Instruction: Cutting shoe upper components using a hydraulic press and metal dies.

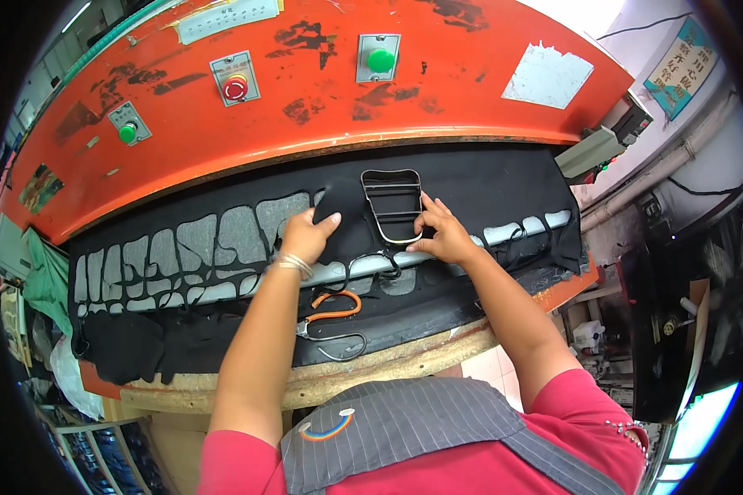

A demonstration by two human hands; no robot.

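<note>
A steel-rule cutting die (376,221), a rounded open metal frame with crossbars, sits on black fabric (487,177) near the middle of the press bed. My right hand (444,231) grips the die's lower right edge between thumb and fingers. Just left of it, my left hand (305,239) pinches a black fabric piece (344,210) that covers part of the sheet. A row of rounded cut-outs runs leftward through the fabric, baring a grey surface (239,233). Below my left hand lie scissors (335,307), one handle wrapped in orange.
Behind the fabric rises the orange press front (322,107), with a red button (234,87) and green buttons (380,60). Black scraps (124,342) bunch at the left. A worn wooden edge (371,371) borders the bed nearest me; a grey metal box (590,155) juts in at right.
</note>
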